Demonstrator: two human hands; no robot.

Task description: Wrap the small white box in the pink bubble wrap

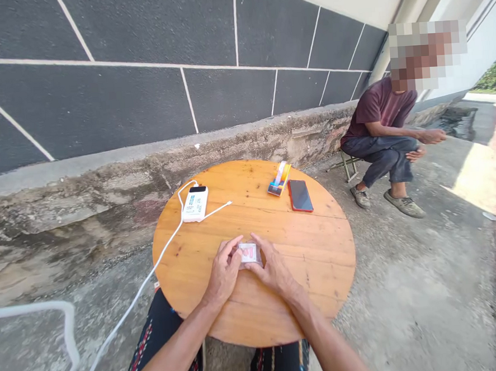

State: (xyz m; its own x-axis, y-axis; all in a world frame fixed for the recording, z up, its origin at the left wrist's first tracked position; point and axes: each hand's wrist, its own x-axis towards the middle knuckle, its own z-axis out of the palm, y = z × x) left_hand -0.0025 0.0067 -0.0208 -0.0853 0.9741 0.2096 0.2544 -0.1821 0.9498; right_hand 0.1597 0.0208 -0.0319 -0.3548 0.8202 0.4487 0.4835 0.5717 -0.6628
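Note:
A small clear packet with a pink and white label point(249, 253) rests on the round wooden table point(320, 259), close to the near edge. My left hand point(225, 272) grips its left side with thumb and fingers. My right hand point(271, 268) holds its right side, fingers curled over the top. Both hands rest on the tabletop.
A white power bank point(195, 204) with a white cable point(129, 310) lies at the table's far left. A red-cased phone point(300, 195) and a small colourful pack point(279, 179) lie at the far right. A person in a maroon shirt point(380, 110) sits on a stool by the dark wall.

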